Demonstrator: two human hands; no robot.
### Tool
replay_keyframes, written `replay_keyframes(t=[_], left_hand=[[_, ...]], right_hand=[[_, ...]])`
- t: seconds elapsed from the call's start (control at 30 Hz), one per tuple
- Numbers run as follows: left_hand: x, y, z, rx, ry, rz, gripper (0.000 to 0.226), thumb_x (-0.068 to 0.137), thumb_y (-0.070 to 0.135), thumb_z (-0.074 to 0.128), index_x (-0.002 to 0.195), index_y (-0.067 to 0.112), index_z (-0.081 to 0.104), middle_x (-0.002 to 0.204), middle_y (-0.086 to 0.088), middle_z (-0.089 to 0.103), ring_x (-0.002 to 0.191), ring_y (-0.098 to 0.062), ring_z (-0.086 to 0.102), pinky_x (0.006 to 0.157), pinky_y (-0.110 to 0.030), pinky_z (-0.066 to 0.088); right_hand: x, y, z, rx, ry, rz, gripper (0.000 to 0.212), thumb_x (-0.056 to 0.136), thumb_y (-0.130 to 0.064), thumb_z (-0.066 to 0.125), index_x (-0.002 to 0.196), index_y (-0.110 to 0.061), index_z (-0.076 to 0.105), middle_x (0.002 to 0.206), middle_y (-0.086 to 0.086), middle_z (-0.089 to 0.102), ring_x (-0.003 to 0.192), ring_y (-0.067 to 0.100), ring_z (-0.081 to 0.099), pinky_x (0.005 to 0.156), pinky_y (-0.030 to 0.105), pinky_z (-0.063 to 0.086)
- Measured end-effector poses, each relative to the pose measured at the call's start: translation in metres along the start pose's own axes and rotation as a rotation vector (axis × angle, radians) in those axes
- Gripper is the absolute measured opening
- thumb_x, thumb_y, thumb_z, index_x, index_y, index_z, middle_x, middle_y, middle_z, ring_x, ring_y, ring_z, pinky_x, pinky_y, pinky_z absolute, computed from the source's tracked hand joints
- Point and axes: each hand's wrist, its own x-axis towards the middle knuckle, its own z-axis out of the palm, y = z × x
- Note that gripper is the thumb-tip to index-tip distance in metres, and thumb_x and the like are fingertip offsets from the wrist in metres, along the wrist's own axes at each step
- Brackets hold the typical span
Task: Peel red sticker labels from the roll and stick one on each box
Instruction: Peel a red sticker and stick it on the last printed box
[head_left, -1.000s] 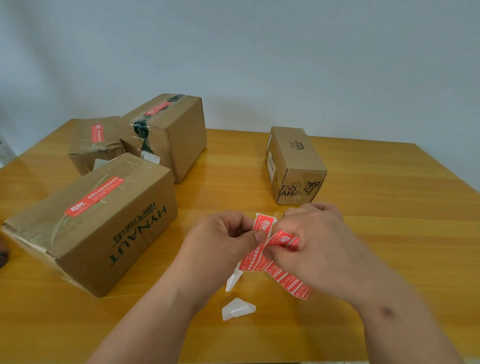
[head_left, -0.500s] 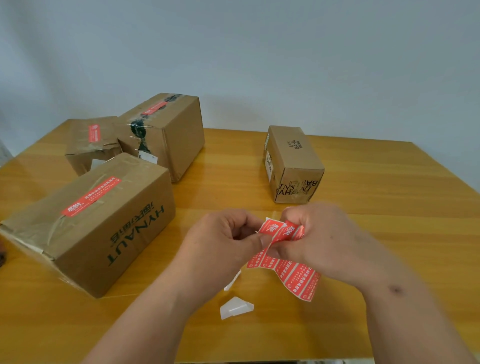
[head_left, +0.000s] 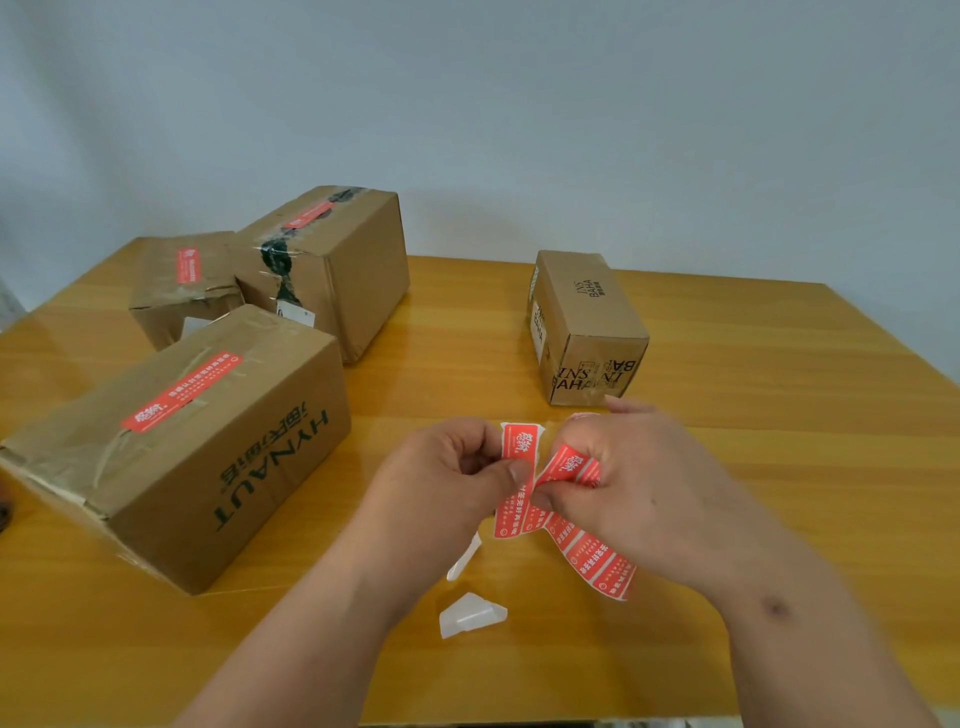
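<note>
Over the middle of the surface: both hands are bunched together low above the wood, working one red sticker label (head_left: 517, 480) off the strip of labels (head_left: 597, 551)
left hand (head_left: 447, 478): thumb and fingers pinched onto the upright label, thumb pressed flat on its face
right hand (head_left: 644, 493): fingers curled round the top of the strip, thumb tip nipping it right beside the left thumb
what changed: half a second back the two red pieces were squashed together in a bundle, now the single label stands clear of the strip, so I'd say the peel is nearly done and sticking comes next
label direction: long axis runs near upright in view, printed logo end pointing away toward the boxes, bottom end toward the person
strip direction: hangs slanting down and to the right, free end close to the surface
boxes done: HYNAUT box (head_left: 176, 441), small left box (head_left: 182, 288) and black-taped box (head_left: 332, 265) each show a red sticker on top
box left: INS BAHA box (head_left: 587, 322) shows no red sticker that I can see, just beyond the hands
scraps: white backing bits (head_left: 470, 616) lying near the wrists, apart from the strip
</note>
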Motion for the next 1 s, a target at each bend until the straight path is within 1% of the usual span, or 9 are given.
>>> replay_keyframes(t=[0.07,0.17,0.33,0.43,0.53,0.63,0.83,0.93,1.0], left_hand=[[0.0009,-0.0002,0.0008,-0.023,0.003,-0.011,0.009,0.091,0.019,0.064,0.09,0.018,0.073,0.082,0.0,0.077,0.079,-0.016,0.073,0.071,-0.023,0.059],[0.0023,-0.0017,0.0013,-0.029,0.019,-0.024,0.009,0.092,0.02,0.064,0.093,0.016,0.072,0.084,-0.003,0.077,0.083,-0.022,0.073,0.079,-0.034,0.06],[0.0014,-0.0008,-0.0018,0.022,-0.026,-0.027,0.015,0.087,0.035,0.067,0.096,0.024,0.071,0.086,0.001,0.076,0.085,-0.021,0.073,0.086,-0.045,0.058],[-0.0009,0.0025,-0.0043,0.051,-0.025,-0.005,0.007,0.084,0.028,0.072,0.09,0.025,0.072,0.084,0.0,0.076,0.087,-0.03,0.071,0.084,-0.053,0.056],[-0.0009,0.0032,-0.0036,0.043,0.031,-0.009,0.007,0.086,0.024,0.071,0.086,0.016,0.071,0.081,-0.003,0.075,0.084,-0.031,0.071,0.081,-0.056,0.055],[-0.0009,0.0022,-0.0012,0.044,0.058,-0.018,0.011,0.088,0.025,0.069,0.085,0.014,0.068,0.081,-0.007,0.074,0.087,-0.037,0.069,0.08,-0.059,0.054],[0.0012,-0.0009,0.0037,0.056,0.071,-0.018,0.013,0.09,0.026,0.066,0.088,0.013,0.066,0.08,-0.006,0.075,0.083,-0.032,0.071,0.079,-0.054,0.057],[0.0014,-0.002,0.0038,0.04,0.077,-0.018,0.012,0.091,0.024,0.065,0.089,0.012,0.065,0.079,-0.004,0.075,0.077,-0.023,0.073,0.077,-0.043,0.06],[0.0023,-0.0017,0.0041,0.023,0.078,-0.021,0.011,0.092,0.023,0.064,0.09,0.012,0.065,0.078,-0.003,0.076,0.073,-0.019,0.073,0.075,-0.036,0.061]], right_hand=[[0.0004,0.0007,0.0008,-0.015,-0.001,-0.007,0.023,0.085,-0.046,0.062,0.081,-0.023,0.064,0.078,-0.007,0.067,0.079,0.005,0.062,0.109,0.016,0.019],[0.0001,0.0012,0.0014,-0.031,0.021,-0.02,0.023,0.085,-0.044,0.062,0.078,-0.023,0.062,0.076,-0.007,0.066,0.083,0.007,0.061,0.109,0.017,0.019],[0.0007,0.0014,0.0001,-0.021,0.038,-0.024,0.019,0.087,-0.04,0.062,0.08,-0.022,0.063,0.077,-0.007,0.067,0.087,0.009,0.062,0.106,0.012,0.016],[0.0009,0.0036,0.0014,-0.001,0.023,-0.024,0.021,0.084,-0.041,0.065,0.076,-0.022,0.06,0.071,-0.008,0.065,0.079,0.009,0.061,0.106,0.019,0.026],[-0.0009,0.0022,0.0016,0.068,0.012,0.005,0.021,0.078,-0.041,0.071,0.08,-0.025,0.058,0.079,-0.009,0.061,0.085,0.009,0.055,0.084,0.026,0.044],[-0.0015,0.0019,0.0039,0.109,0.012,0.018,0.024,0.076,-0.041,0.073,0.086,-0.035,0.052,0.091,-0.009,0.06,0.088,0.009,0.055,0.072,0.027,0.047],[-0.0027,0.0064,0.0078,0.075,0.021,0.016,0.024,0.078,-0.038,0.07,0.085,-0.033,0.048,0.086,-0.01,0.059,0.082,0.005,0.053,0.061,0.018,0.042],[-0.0042,0.0058,0.0049,0.065,0.017,-0.003,0.021,0.08,-0.034,0.069,0.086,-0.03,0.049,0.084,-0.008,0.061,0.081,0.004,0.052,0.057,0.011,0.036],[-0.0038,0.0053,0.0035,0.08,0.018,-0.001,0.022,0.08,-0.034,0.069,0.085,-0.032,0.048,0.086,-0.01,0.06,0.082,0.003,0.054,0.059,0.014,0.04]])
